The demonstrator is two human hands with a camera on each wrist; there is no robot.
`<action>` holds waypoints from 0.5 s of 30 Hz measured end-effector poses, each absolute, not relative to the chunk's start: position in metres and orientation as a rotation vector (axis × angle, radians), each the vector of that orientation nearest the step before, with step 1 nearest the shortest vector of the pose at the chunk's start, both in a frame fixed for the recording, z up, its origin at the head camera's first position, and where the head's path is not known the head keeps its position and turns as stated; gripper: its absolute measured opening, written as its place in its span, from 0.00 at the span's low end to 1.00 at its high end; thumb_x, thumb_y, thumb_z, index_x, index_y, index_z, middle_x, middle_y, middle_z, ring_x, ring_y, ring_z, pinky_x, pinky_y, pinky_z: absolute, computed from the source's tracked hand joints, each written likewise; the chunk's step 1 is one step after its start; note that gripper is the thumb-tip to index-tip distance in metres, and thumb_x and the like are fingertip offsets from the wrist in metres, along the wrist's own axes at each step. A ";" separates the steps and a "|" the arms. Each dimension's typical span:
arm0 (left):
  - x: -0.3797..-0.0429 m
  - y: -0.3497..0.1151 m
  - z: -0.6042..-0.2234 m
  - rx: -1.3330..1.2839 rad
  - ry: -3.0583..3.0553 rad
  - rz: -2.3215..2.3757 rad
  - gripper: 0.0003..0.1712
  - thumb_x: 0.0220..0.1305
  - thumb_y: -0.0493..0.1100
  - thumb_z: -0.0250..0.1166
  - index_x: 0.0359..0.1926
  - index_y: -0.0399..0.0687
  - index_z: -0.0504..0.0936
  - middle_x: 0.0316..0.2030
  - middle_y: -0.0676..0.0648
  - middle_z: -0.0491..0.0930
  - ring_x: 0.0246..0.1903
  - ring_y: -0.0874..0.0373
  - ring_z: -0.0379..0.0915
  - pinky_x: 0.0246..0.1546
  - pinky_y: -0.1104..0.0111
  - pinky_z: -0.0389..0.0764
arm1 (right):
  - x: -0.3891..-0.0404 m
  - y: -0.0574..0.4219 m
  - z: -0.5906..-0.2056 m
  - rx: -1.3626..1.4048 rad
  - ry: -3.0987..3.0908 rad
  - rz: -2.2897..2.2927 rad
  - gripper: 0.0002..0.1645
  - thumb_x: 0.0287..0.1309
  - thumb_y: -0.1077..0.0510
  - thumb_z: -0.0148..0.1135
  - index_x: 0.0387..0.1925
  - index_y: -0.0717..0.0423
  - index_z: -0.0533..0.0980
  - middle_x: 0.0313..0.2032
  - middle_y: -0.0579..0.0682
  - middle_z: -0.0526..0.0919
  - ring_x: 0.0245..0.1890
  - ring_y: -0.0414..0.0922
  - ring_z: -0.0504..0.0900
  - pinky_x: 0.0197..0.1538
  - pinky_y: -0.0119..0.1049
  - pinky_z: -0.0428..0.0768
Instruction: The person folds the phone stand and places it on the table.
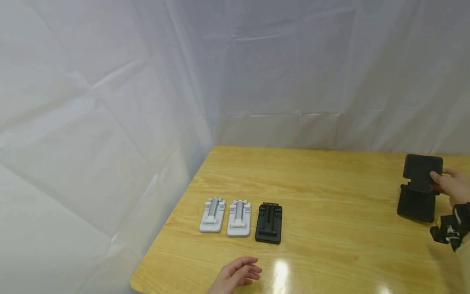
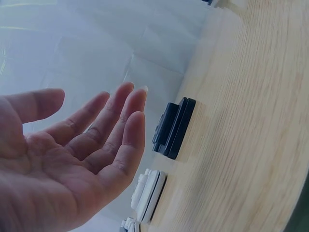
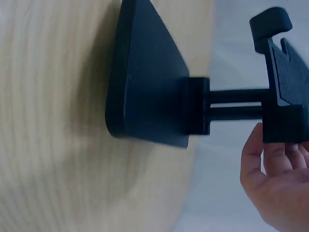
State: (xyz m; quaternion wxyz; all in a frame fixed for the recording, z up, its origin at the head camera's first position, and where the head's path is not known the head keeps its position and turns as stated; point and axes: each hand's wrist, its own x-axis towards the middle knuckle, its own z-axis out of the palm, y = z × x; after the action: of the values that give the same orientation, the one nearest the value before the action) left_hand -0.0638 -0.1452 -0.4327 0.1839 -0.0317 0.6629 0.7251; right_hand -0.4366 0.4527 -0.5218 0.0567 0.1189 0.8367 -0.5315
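Note:
At the right of the head view, my right hand (image 1: 453, 185) pinches the upper plate of an unfolded black phone stand (image 1: 417, 204). The right wrist view shows that stand's base (image 3: 149, 82), its two-bar neck and the hooked holder plate (image 3: 289, 72), with fingers around the plate's edge. Whether the base touches the table is unclear. My left hand (image 1: 236, 275) hovers near the front edge, relaxed and holding nothing. Nearest to it lies a folded black phone stand (image 1: 269, 223). Left of that one are two folded white phone stands, a middle one (image 1: 239, 218) and an outer one (image 1: 212, 215).
The wooden table (image 1: 330, 196) has a rounded front-left corner. White sheeting (image 1: 279, 73) hangs behind its back edge and along its left side. A black wrist-worn device (image 1: 449, 228) sits on my right wrist.

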 end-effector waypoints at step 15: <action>-0.082 -0.119 -0.433 0.213 1.778 2.036 0.27 0.71 0.42 0.46 0.58 0.19 0.61 0.48 0.31 0.75 0.47 0.49 0.75 0.51 0.58 0.74 | -0.354 0.390 -0.433 -0.092 2.871 -2.491 0.24 0.61 0.61 0.54 0.59 0.54 0.69 0.41 0.41 0.75 0.40 0.31 0.74 0.45 0.17 0.73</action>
State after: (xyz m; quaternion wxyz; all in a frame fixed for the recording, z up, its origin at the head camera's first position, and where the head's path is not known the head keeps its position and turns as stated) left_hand -0.0819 -0.1191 -0.4331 0.2136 0.0768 0.6405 0.7336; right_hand -0.3536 0.3896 -0.4329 -0.3245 -0.0228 0.7143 -0.6197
